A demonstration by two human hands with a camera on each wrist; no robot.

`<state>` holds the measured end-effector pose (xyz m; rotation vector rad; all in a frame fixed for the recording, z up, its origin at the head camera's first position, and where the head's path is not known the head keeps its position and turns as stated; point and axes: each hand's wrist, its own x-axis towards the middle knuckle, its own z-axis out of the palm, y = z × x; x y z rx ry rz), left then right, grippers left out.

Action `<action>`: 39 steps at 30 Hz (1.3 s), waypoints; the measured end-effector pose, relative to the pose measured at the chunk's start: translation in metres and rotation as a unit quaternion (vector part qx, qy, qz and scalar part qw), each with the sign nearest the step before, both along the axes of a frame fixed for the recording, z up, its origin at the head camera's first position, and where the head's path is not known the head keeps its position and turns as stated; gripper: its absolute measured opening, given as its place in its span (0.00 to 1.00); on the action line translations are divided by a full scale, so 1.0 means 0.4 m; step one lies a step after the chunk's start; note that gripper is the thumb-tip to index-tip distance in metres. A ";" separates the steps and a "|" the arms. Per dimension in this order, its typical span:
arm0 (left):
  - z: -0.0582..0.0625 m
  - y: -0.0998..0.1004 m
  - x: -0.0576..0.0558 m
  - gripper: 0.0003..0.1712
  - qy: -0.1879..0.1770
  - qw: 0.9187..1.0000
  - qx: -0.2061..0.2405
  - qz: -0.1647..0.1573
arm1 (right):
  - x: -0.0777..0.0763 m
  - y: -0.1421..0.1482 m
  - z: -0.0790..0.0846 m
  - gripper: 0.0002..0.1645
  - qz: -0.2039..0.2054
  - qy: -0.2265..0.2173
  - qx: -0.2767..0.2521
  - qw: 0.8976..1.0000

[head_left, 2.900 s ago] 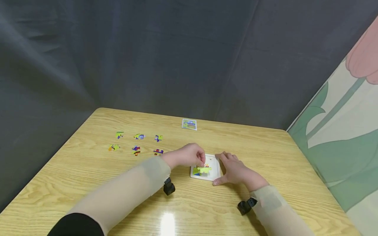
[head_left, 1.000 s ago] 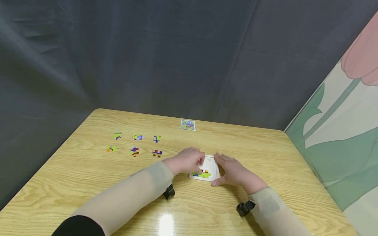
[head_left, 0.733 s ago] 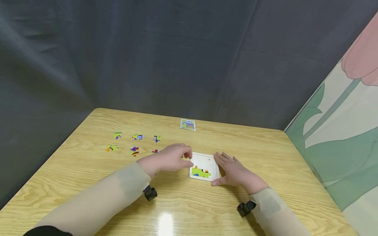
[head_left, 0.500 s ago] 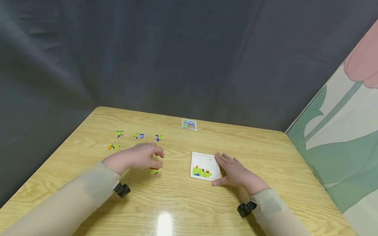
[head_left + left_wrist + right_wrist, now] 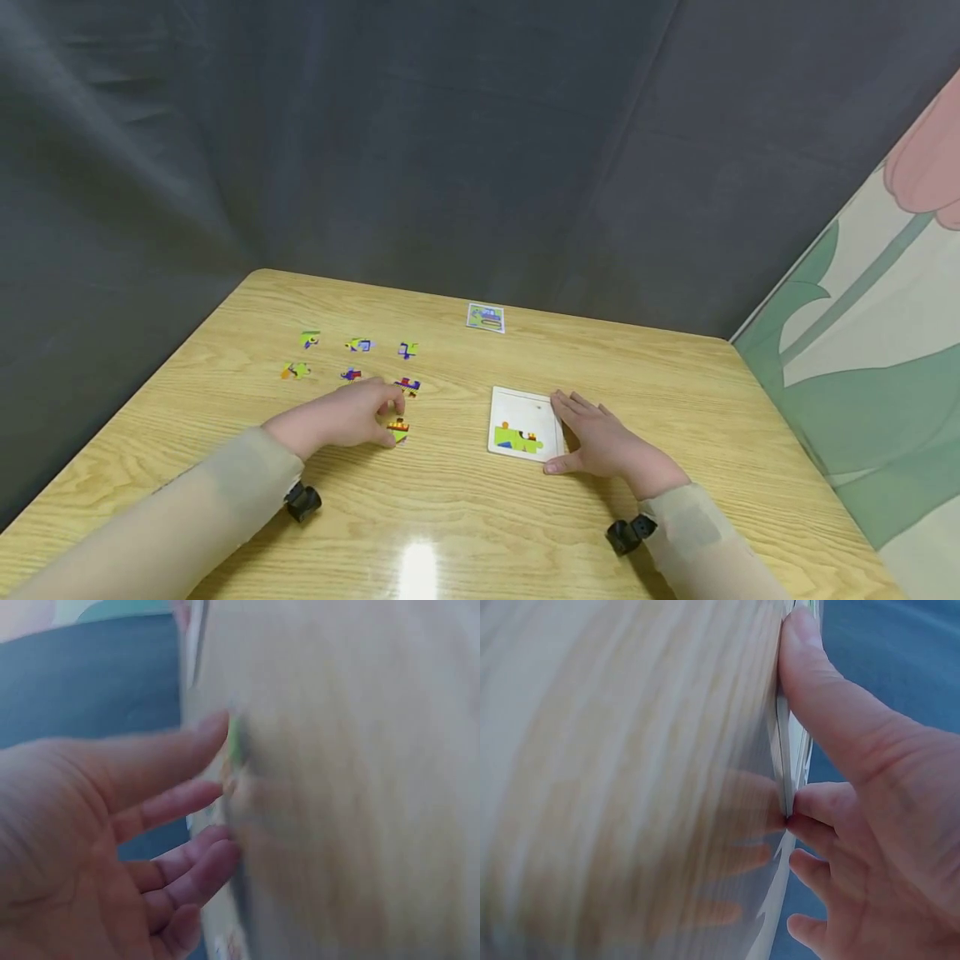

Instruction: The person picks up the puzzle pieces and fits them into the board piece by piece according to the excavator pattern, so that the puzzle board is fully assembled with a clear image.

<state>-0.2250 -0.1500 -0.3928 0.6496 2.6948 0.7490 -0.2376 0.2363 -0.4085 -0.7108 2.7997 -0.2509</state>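
My left hand (image 5: pixel 352 414) is low over the table at the left of the board, thumb and forefinger apart and right at a green, red and yellow jigsaw piece (image 5: pixel 398 431). In the left wrist view that jigsaw piece (image 5: pixel 235 741) shows blurred just past the thumb tip. My right hand (image 5: pixel 603 437) rests with spread fingers along the right edge of a white puzzle board (image 5: pixel 517 408), its thumb (image 5: pixel 810 667) at the near corner. Joined green pieces (image 5: pixel 517 439) lie in the board's near part; the remainder of its face is white.
Several loose jigsaw pieces (image 5: pixel 360 344) lie in rows at the left, one partly behind my left hand. A small picture card (image 5: pixel 486 317) of a blue digger-like vehicle lies near the table's far edge. Dark cloth (image 5: pixel 465 150) hangs behind the table (image 5: pixel 637 358).
My left hand has set a green jigsaw piece into the board, let it go and moved left to another piece. My right hand has stayed at the board's edge.
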 end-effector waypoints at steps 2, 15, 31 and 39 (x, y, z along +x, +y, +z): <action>-0.009 0.015 0.000 0.17 0.001 1.000 -0.002 0.000 | 0.001 -0.001 0.001 0.68 -0.001 -0.003 0.001 1.000; -0.014 0.065 -0.015 0.12 -0.014 0.996 0.087 0.019 | 0.003 -0.003 0.004 0.68 0.003 -0.007 -0.004 1.000; 0.010 0.423 -0.090 0.09 -0.066 0.974 0.213 -0.027 | 0.003 0.007 0.005 0.66 0.008 -0.007 -0.019 1.000; -0.015 0.502 -0.101 0.09 -0.064 0.981 0.180 -0.035 | 0.005 0.011 0.003 0.65 0.017 -0.007 -0.045 0.999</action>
